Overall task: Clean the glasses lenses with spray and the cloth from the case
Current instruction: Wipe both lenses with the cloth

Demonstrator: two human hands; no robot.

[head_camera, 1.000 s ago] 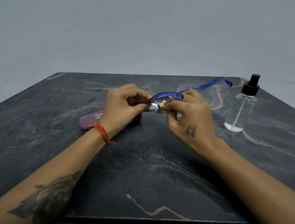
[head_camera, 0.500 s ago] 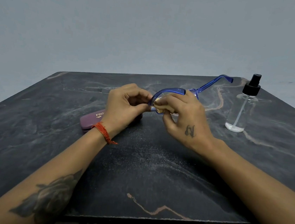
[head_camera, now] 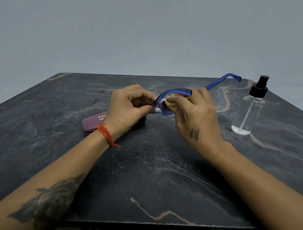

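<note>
**Bare forearms, one red thread, two tattoos**

Both arms are bare to the frame's lower edge; no sleeves show. The left wrist carries a red-orange thread bracelet [head_camera: 105,133], wound in several strands, with a short loose end trailing toward the inner side. The left forearm [head_camera: 57,185] bears a large dark tattoo [head_camera: 48,200] shaped like a rose with leaves, shaded in grey-black. The back of the right hand [head_camera: 196,120] has a small dark tattoo [head_camera: 195,134], a looping, letter-like mark. The left hand [head_camera: 129,106] wears no rings; nor does the right.
</note>
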